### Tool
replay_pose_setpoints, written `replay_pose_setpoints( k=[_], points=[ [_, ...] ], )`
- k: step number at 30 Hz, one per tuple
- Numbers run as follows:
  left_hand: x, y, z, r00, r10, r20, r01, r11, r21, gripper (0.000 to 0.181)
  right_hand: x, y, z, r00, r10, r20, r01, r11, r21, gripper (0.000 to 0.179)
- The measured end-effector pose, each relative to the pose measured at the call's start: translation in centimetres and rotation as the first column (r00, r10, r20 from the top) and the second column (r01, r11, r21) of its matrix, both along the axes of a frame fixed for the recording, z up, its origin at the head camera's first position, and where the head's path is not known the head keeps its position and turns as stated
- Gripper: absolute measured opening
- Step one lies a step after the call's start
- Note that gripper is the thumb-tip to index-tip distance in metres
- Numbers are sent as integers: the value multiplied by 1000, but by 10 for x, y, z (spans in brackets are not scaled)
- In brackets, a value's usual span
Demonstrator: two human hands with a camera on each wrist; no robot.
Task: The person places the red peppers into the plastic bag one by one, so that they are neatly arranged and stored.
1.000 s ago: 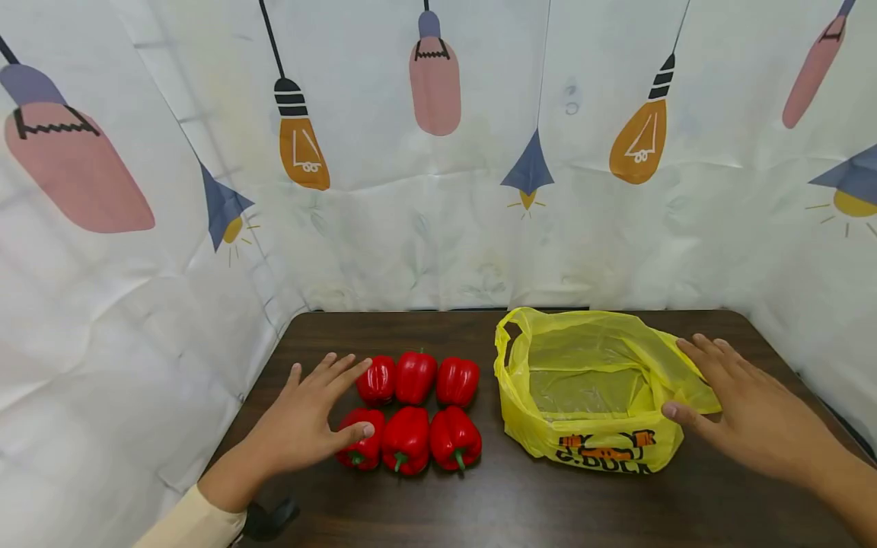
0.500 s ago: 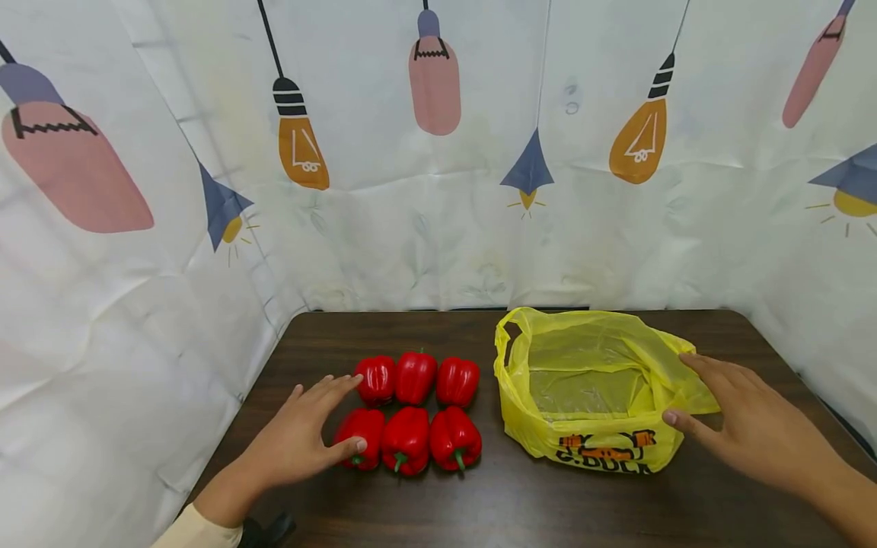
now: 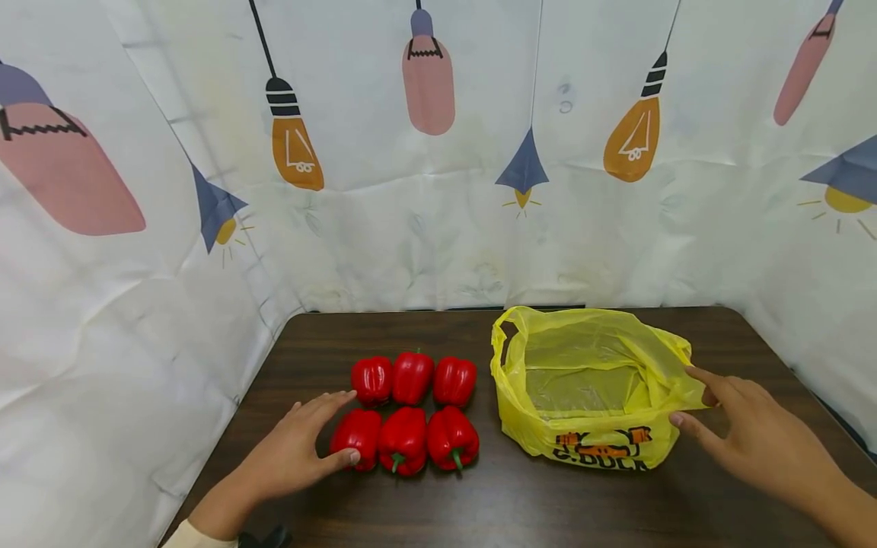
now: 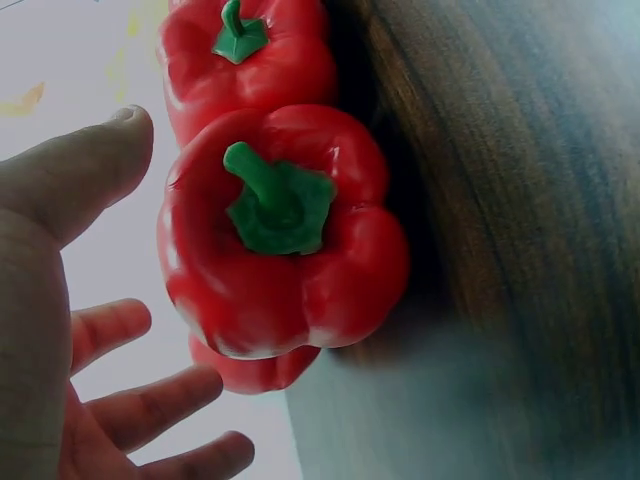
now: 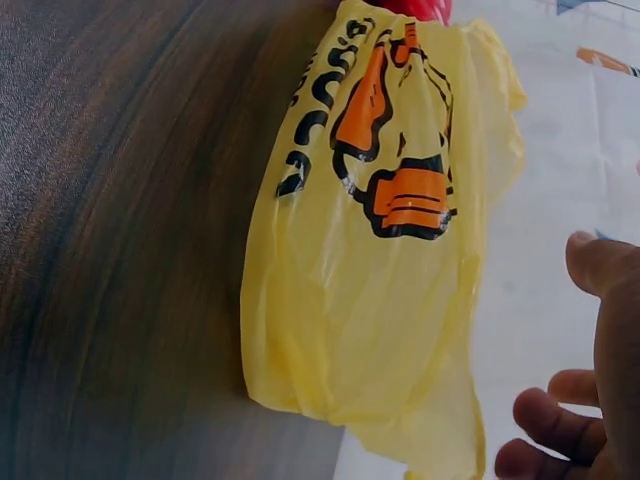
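Six red peppers (image 3: 403,435) lie in two rows of three on the dark table (image 3: 479,510); green stems (image 4: 278,210) are visible in the front row. At three o'clock from them, near, stands a yellow bag (image 3: 518,425), mouth open upward, with black and orange print (image 3: 603,447) on its near side. Left hand (image 3: 293,450): between eight and nine o'clock of the peppers, thumb and fingers spread. Right hand (image 3: 762,443): between three and four o'clock of the bag, fingers loosely bent, thumb apart; fingertip contact cannot be confirmed. At twelve o'clock, behind the table: white curtain (image 3: 438,243), lamp-patterned.
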State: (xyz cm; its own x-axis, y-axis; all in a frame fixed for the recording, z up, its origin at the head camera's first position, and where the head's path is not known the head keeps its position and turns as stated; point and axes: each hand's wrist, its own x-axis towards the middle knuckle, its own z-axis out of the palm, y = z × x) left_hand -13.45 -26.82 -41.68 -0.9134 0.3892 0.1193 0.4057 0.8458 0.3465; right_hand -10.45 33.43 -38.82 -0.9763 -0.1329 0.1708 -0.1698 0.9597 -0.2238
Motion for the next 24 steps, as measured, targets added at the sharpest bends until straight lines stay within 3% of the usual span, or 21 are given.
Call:
replay_pose_setpoints(
  k=[7, 13, 19, 24],
  points=[
    [2, -1, -4, 1000, 0, 26, -1, 1000, 26, 82, 5, 3, -4, 987, -22, 158, 37, 995, -95, 83],
    [2, -1, -6, 999, -4, 48, 2, 999, 36, 81, 2, 7, -15, 956, 5, 295, 36, 990, -136, 90],
    [2, -2, -10, 997, -13, 72, 9, 999, 49, 80, -5, 10, -23, 952, 12, 306, 64, 970, -236, 77],
    [2, -3, -14, 995, -30, 96, 24, 998, 64, 81, -5, 10, -26, 957, -43, 288, 148, 924, -353, 71]
  ],
)
